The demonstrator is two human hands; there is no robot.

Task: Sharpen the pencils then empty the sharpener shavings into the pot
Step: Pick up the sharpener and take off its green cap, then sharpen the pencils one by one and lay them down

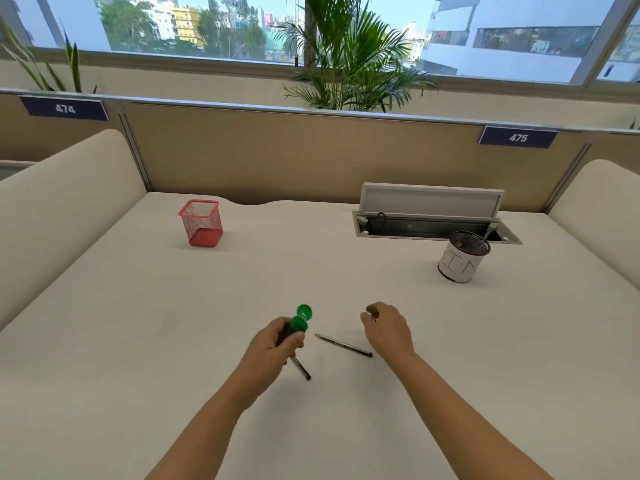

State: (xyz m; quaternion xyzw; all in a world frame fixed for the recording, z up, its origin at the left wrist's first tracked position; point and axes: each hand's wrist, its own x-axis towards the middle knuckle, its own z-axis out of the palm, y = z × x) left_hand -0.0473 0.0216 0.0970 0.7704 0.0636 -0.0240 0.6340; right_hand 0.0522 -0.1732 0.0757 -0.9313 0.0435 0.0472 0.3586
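Observation:
My left hand (pixel 275 344) grips a green sharpener (pixel 298 323) whose round lid (pixel 304 311) is flipped open. A dark pencil (pixel 301 368) lies on the desk partly under that hand. A second dark pencil (pixel 344 346) lies between my hands, its sharpened tip pointing left. My right hand (pixel 386 330) hovers just right of this pencil with fingers loosely curled and holds nothing that I can see. The white pot (pixel 460 263) marked "BIN", with a black mesh inside, stands at the far right of the desk.
A red mesh pencil holder (pixel 202 223) stands at the back left. An open cable tray (pixel 429 223) with a raised lid sits behind the pot. Beige partition walls (pixel 311 157) enclose the white desk (pixel 173 341) on three sides.

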